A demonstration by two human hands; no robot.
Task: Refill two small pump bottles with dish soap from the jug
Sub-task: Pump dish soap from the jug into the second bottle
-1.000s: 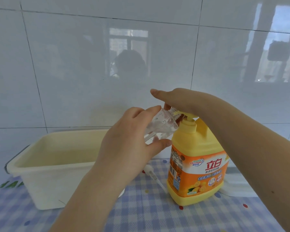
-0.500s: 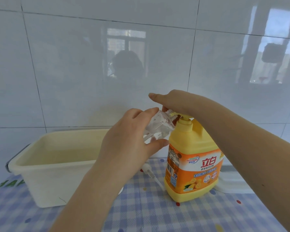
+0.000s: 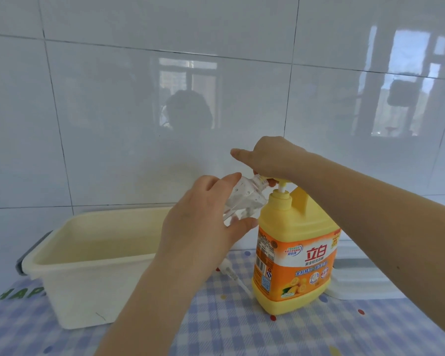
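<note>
A yellow dish soap jug (image 3: 293, 255) with an orange label stands on the checked tablecloth. My right hand (image 3: 267, 156) lies over its pump head, whose white stem shows above the collar. My left hand (image 3: 203, 224) grips a small clear bottle (image 3: 244, 199), tilted with its open neck up against the pump spout under my right hand. A white pump top with its tube (image 3: 233, 274) lies on the cloth beside the jug, partly hidden by my left forearm. No second small bottle is in sight.
A cream plastic tub (image 3: 88, 265) stands at the left against the white tiled wall. A flat white container (image 3: 357, 278) lies behind and to the right of the jug. The blue checked tablecloth (image 3: 319, 335) runs to the front edge.
The pump head has risen under my right hand, so its white stem now shows. My left hand still holds the clear bottle at the spout.
</note>
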